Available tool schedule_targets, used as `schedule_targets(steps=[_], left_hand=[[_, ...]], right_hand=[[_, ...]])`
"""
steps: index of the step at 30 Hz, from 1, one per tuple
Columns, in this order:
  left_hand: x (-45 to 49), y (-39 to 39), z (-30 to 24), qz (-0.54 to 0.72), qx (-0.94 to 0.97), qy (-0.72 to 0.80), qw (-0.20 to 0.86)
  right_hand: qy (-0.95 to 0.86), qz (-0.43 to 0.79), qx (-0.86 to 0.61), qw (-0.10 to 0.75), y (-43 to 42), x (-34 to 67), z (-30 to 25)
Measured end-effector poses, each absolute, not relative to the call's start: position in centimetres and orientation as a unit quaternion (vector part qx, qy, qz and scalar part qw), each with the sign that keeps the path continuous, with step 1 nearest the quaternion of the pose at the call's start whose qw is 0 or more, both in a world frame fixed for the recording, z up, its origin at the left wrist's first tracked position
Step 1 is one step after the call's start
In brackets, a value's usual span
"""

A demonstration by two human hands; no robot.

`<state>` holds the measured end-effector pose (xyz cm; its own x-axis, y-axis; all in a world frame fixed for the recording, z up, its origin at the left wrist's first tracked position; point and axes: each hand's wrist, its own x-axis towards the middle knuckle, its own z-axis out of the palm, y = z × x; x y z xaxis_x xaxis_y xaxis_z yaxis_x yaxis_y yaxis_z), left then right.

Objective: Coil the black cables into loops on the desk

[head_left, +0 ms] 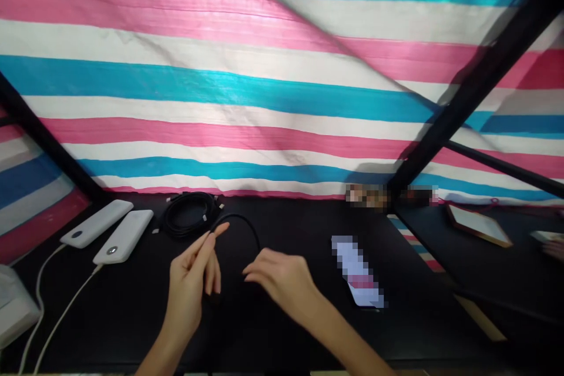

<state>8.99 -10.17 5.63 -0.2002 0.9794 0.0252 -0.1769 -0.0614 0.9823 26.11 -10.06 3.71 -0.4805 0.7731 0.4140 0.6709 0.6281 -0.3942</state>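
Observation:
A thin black cable (247,224) arches up over the black tabletop (308,329) between my two hands. My left hand (194,279) pinches one end of it, index finger stretched forward along the cable. My right hand (282,279) is curled, palm down, over the other end near the table. Just behind my left hand lies a coiled black cable bundle (190,213). To the right of my right hand lies a phone (358,273), screen up.
Two white power banks (97,223) (124,236) lie at the left, with white cables (57,311) running toward the near edge. A striped pink, white and blue cloth (264,88) hangs behind, crossed by black frame bars (467,94). A framed tablet-like object (479,225) lies at the right.

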Motion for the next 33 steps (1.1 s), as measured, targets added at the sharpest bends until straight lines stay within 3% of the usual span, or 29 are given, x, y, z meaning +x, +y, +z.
schedule_targets(steps=[4,7,14,21,33], left_hand=[[7.3,-9.1,5.2,0.615,0.402,0.505,0.453],[6.2,-8.9,4.6,0.632,0.382,0.504,0.449],[3.8,-9.4,3.6,0.703,0.33,0.501,0.383],[1.8,-11.0,2.3,0.78,0.221,0.463,0.359],[2.6,-12.4,1.8,0.647,0.374,0.463,0.476]], right_hand=[[-0.671,0.121,-0.564,0.466,-8.2,31.0,4.3],[-0.556,0.107,-0.622,0.542,-7.4,34.0,3.0],[-0.382,0.125,-0.676,0.618,-8.5,36.8,0.7],[-0.294,0.17,-0.641,0.689,-10.1,39.0,0.4],[-0.251,0.205,-0.543,0.775,-13.1,37.2,0.7]])
